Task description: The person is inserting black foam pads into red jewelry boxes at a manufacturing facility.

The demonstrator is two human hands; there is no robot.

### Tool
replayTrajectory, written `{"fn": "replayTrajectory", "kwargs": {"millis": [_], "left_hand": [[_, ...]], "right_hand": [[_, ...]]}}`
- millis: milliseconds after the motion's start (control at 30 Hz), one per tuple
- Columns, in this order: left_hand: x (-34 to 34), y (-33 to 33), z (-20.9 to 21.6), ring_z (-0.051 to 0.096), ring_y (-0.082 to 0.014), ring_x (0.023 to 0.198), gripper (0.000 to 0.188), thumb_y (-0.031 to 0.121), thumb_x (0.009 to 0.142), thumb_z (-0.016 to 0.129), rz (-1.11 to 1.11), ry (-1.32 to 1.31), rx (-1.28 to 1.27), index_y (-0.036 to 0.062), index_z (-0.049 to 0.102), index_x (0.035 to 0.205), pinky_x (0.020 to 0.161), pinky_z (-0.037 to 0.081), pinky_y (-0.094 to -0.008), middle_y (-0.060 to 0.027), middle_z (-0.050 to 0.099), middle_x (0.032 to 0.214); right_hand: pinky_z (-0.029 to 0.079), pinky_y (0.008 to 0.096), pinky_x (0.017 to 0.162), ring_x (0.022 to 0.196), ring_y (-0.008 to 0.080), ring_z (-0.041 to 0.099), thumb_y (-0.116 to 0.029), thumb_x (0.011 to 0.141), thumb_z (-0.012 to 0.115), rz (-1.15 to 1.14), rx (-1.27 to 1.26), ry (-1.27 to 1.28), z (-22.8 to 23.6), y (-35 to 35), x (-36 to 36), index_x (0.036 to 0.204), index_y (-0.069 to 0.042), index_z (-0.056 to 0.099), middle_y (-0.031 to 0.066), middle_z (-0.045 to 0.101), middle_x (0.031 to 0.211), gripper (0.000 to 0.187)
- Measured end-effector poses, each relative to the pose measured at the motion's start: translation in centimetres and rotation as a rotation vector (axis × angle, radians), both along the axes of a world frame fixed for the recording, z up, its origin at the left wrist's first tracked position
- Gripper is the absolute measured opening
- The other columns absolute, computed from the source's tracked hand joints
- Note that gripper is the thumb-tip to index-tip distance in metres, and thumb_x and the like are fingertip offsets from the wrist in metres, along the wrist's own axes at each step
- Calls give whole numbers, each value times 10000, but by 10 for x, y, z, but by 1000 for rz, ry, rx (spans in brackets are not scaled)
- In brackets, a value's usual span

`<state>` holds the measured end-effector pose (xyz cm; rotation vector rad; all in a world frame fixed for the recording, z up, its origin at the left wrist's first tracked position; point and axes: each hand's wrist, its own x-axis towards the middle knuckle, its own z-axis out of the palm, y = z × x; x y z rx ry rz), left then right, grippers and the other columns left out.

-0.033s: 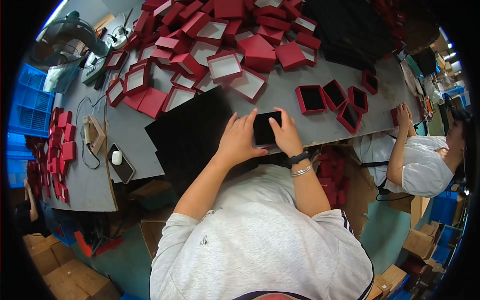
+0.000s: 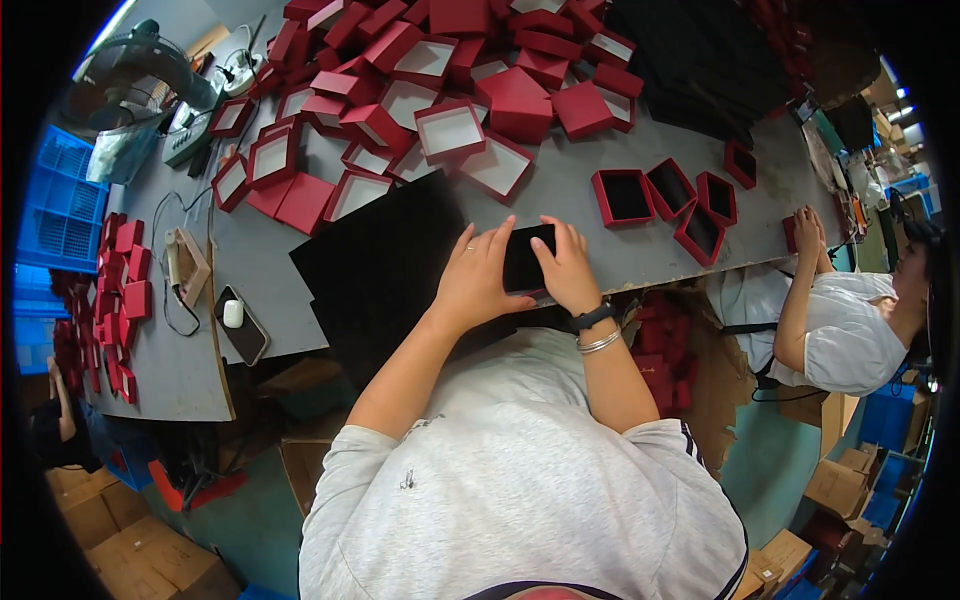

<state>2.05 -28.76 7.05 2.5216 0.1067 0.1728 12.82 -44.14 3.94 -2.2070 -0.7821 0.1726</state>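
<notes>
Black flat pad [image 2: 527, 258] lies at the near edge of the grey worktop [image 2: 640, 240], right in front of the person, between both hands. Compared w/ the other picture, taken at the same instant, I see no change: same hands, same pad, same place, so the work stands at the same point, pad pressed and held, not lifted.

Left hand [image 2: 478, 272] sits at 9 o'clock of the pad, fingers spread flat, tips on its left edge. Right hand [image 2: 567, 268] sits at 3 o'clock, fingers also laid on top, not curled into a fist. Both hands are open and pressing, approx. flat; a real pinch grip I cannot tell.

Long axis of the pad: hard to tell, hands cover much. The visible part looks a bit taller than wide, running approx. 12 to 6 o'clock.

At 9 o'clock a big black sheet stack [image 2: 385, 265] touches the left hand's side. At 1 o'clock, well apart, four open red box bases [image 2: 665, 200] w/ black inside. At 11–12 o'clock a heap of red lids [image 2: 440, 90]. A co-worker's hand [image 2: 808, 232] rests at 3 o'clock, far off.
</notes>
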Motion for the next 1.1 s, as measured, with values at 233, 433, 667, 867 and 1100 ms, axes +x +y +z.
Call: {"fn": "replayTrajectory", "kwargs": {"millis": [233, 433, 667, 867, 1100], "left_hand": [[2, 0, -3, 492, -355, 1323, 1102, 460, 601, 901, 0, -79, 7, 20, 401, 1478, 1191, 319, -452, -200, 486, 1422], [-2, 1, -10, 505, -359, 1312, 1014, 458, 649, 878, -8, -140, 73, 4, 459, 1454, 1182, 343, -450, -194, 494, 1416], [-13, 1, -8, 524, -351, 1301, 865, 443, 729, 838, -46, -148, 191, -8, 532, 1400, 1162, 377, -462, -196, 511, 1406], [-14, 3, -10, 527, -353, 1297, 845, 431, 742, 840, -57, -130, 119, -17, 532, 1389, 1159, 385, -465, -180, 507, 1419], [-14, 4, -6, 522, -413, 1285, 914, 429, 712, 869, -30, -41, 54, -75, 480, 1368, 1110, 428, -445, -221, 487, 1415]], "right_hand": [[397, 496, 1041, 1228, 398, 470, -256, 968, 633, 17, -40, -127, -6, -3, 1, 1474, -61, 441, 189, 485, 1361, 575], [446, 441, 1021, 1210, 356, 534, -143, 932, 648, 2, 138, -378, 8, -14, -10, 1351, -8, 546, 151, 569, 1327, 452], [440, 420, 1035, 1238, 274, 547, -185, 929, 652, 199, -67, -390, 7, -35, -34, 1267, -27, 639, 83, 613, 1344, 374], [444, 422, 1035, 1230, 277, 548, -246, 923, 665, 237, -100, -418, 22, -29, -21, 1319, -39, 608, 78, 575, 1403, 450], [470, 420, 1004, 1201, 289, 557, -169, 904, 639, 230, -165, -312, 18, -21, -12, 1292, -29, 604, 94, 571, 1384, 414]]}}
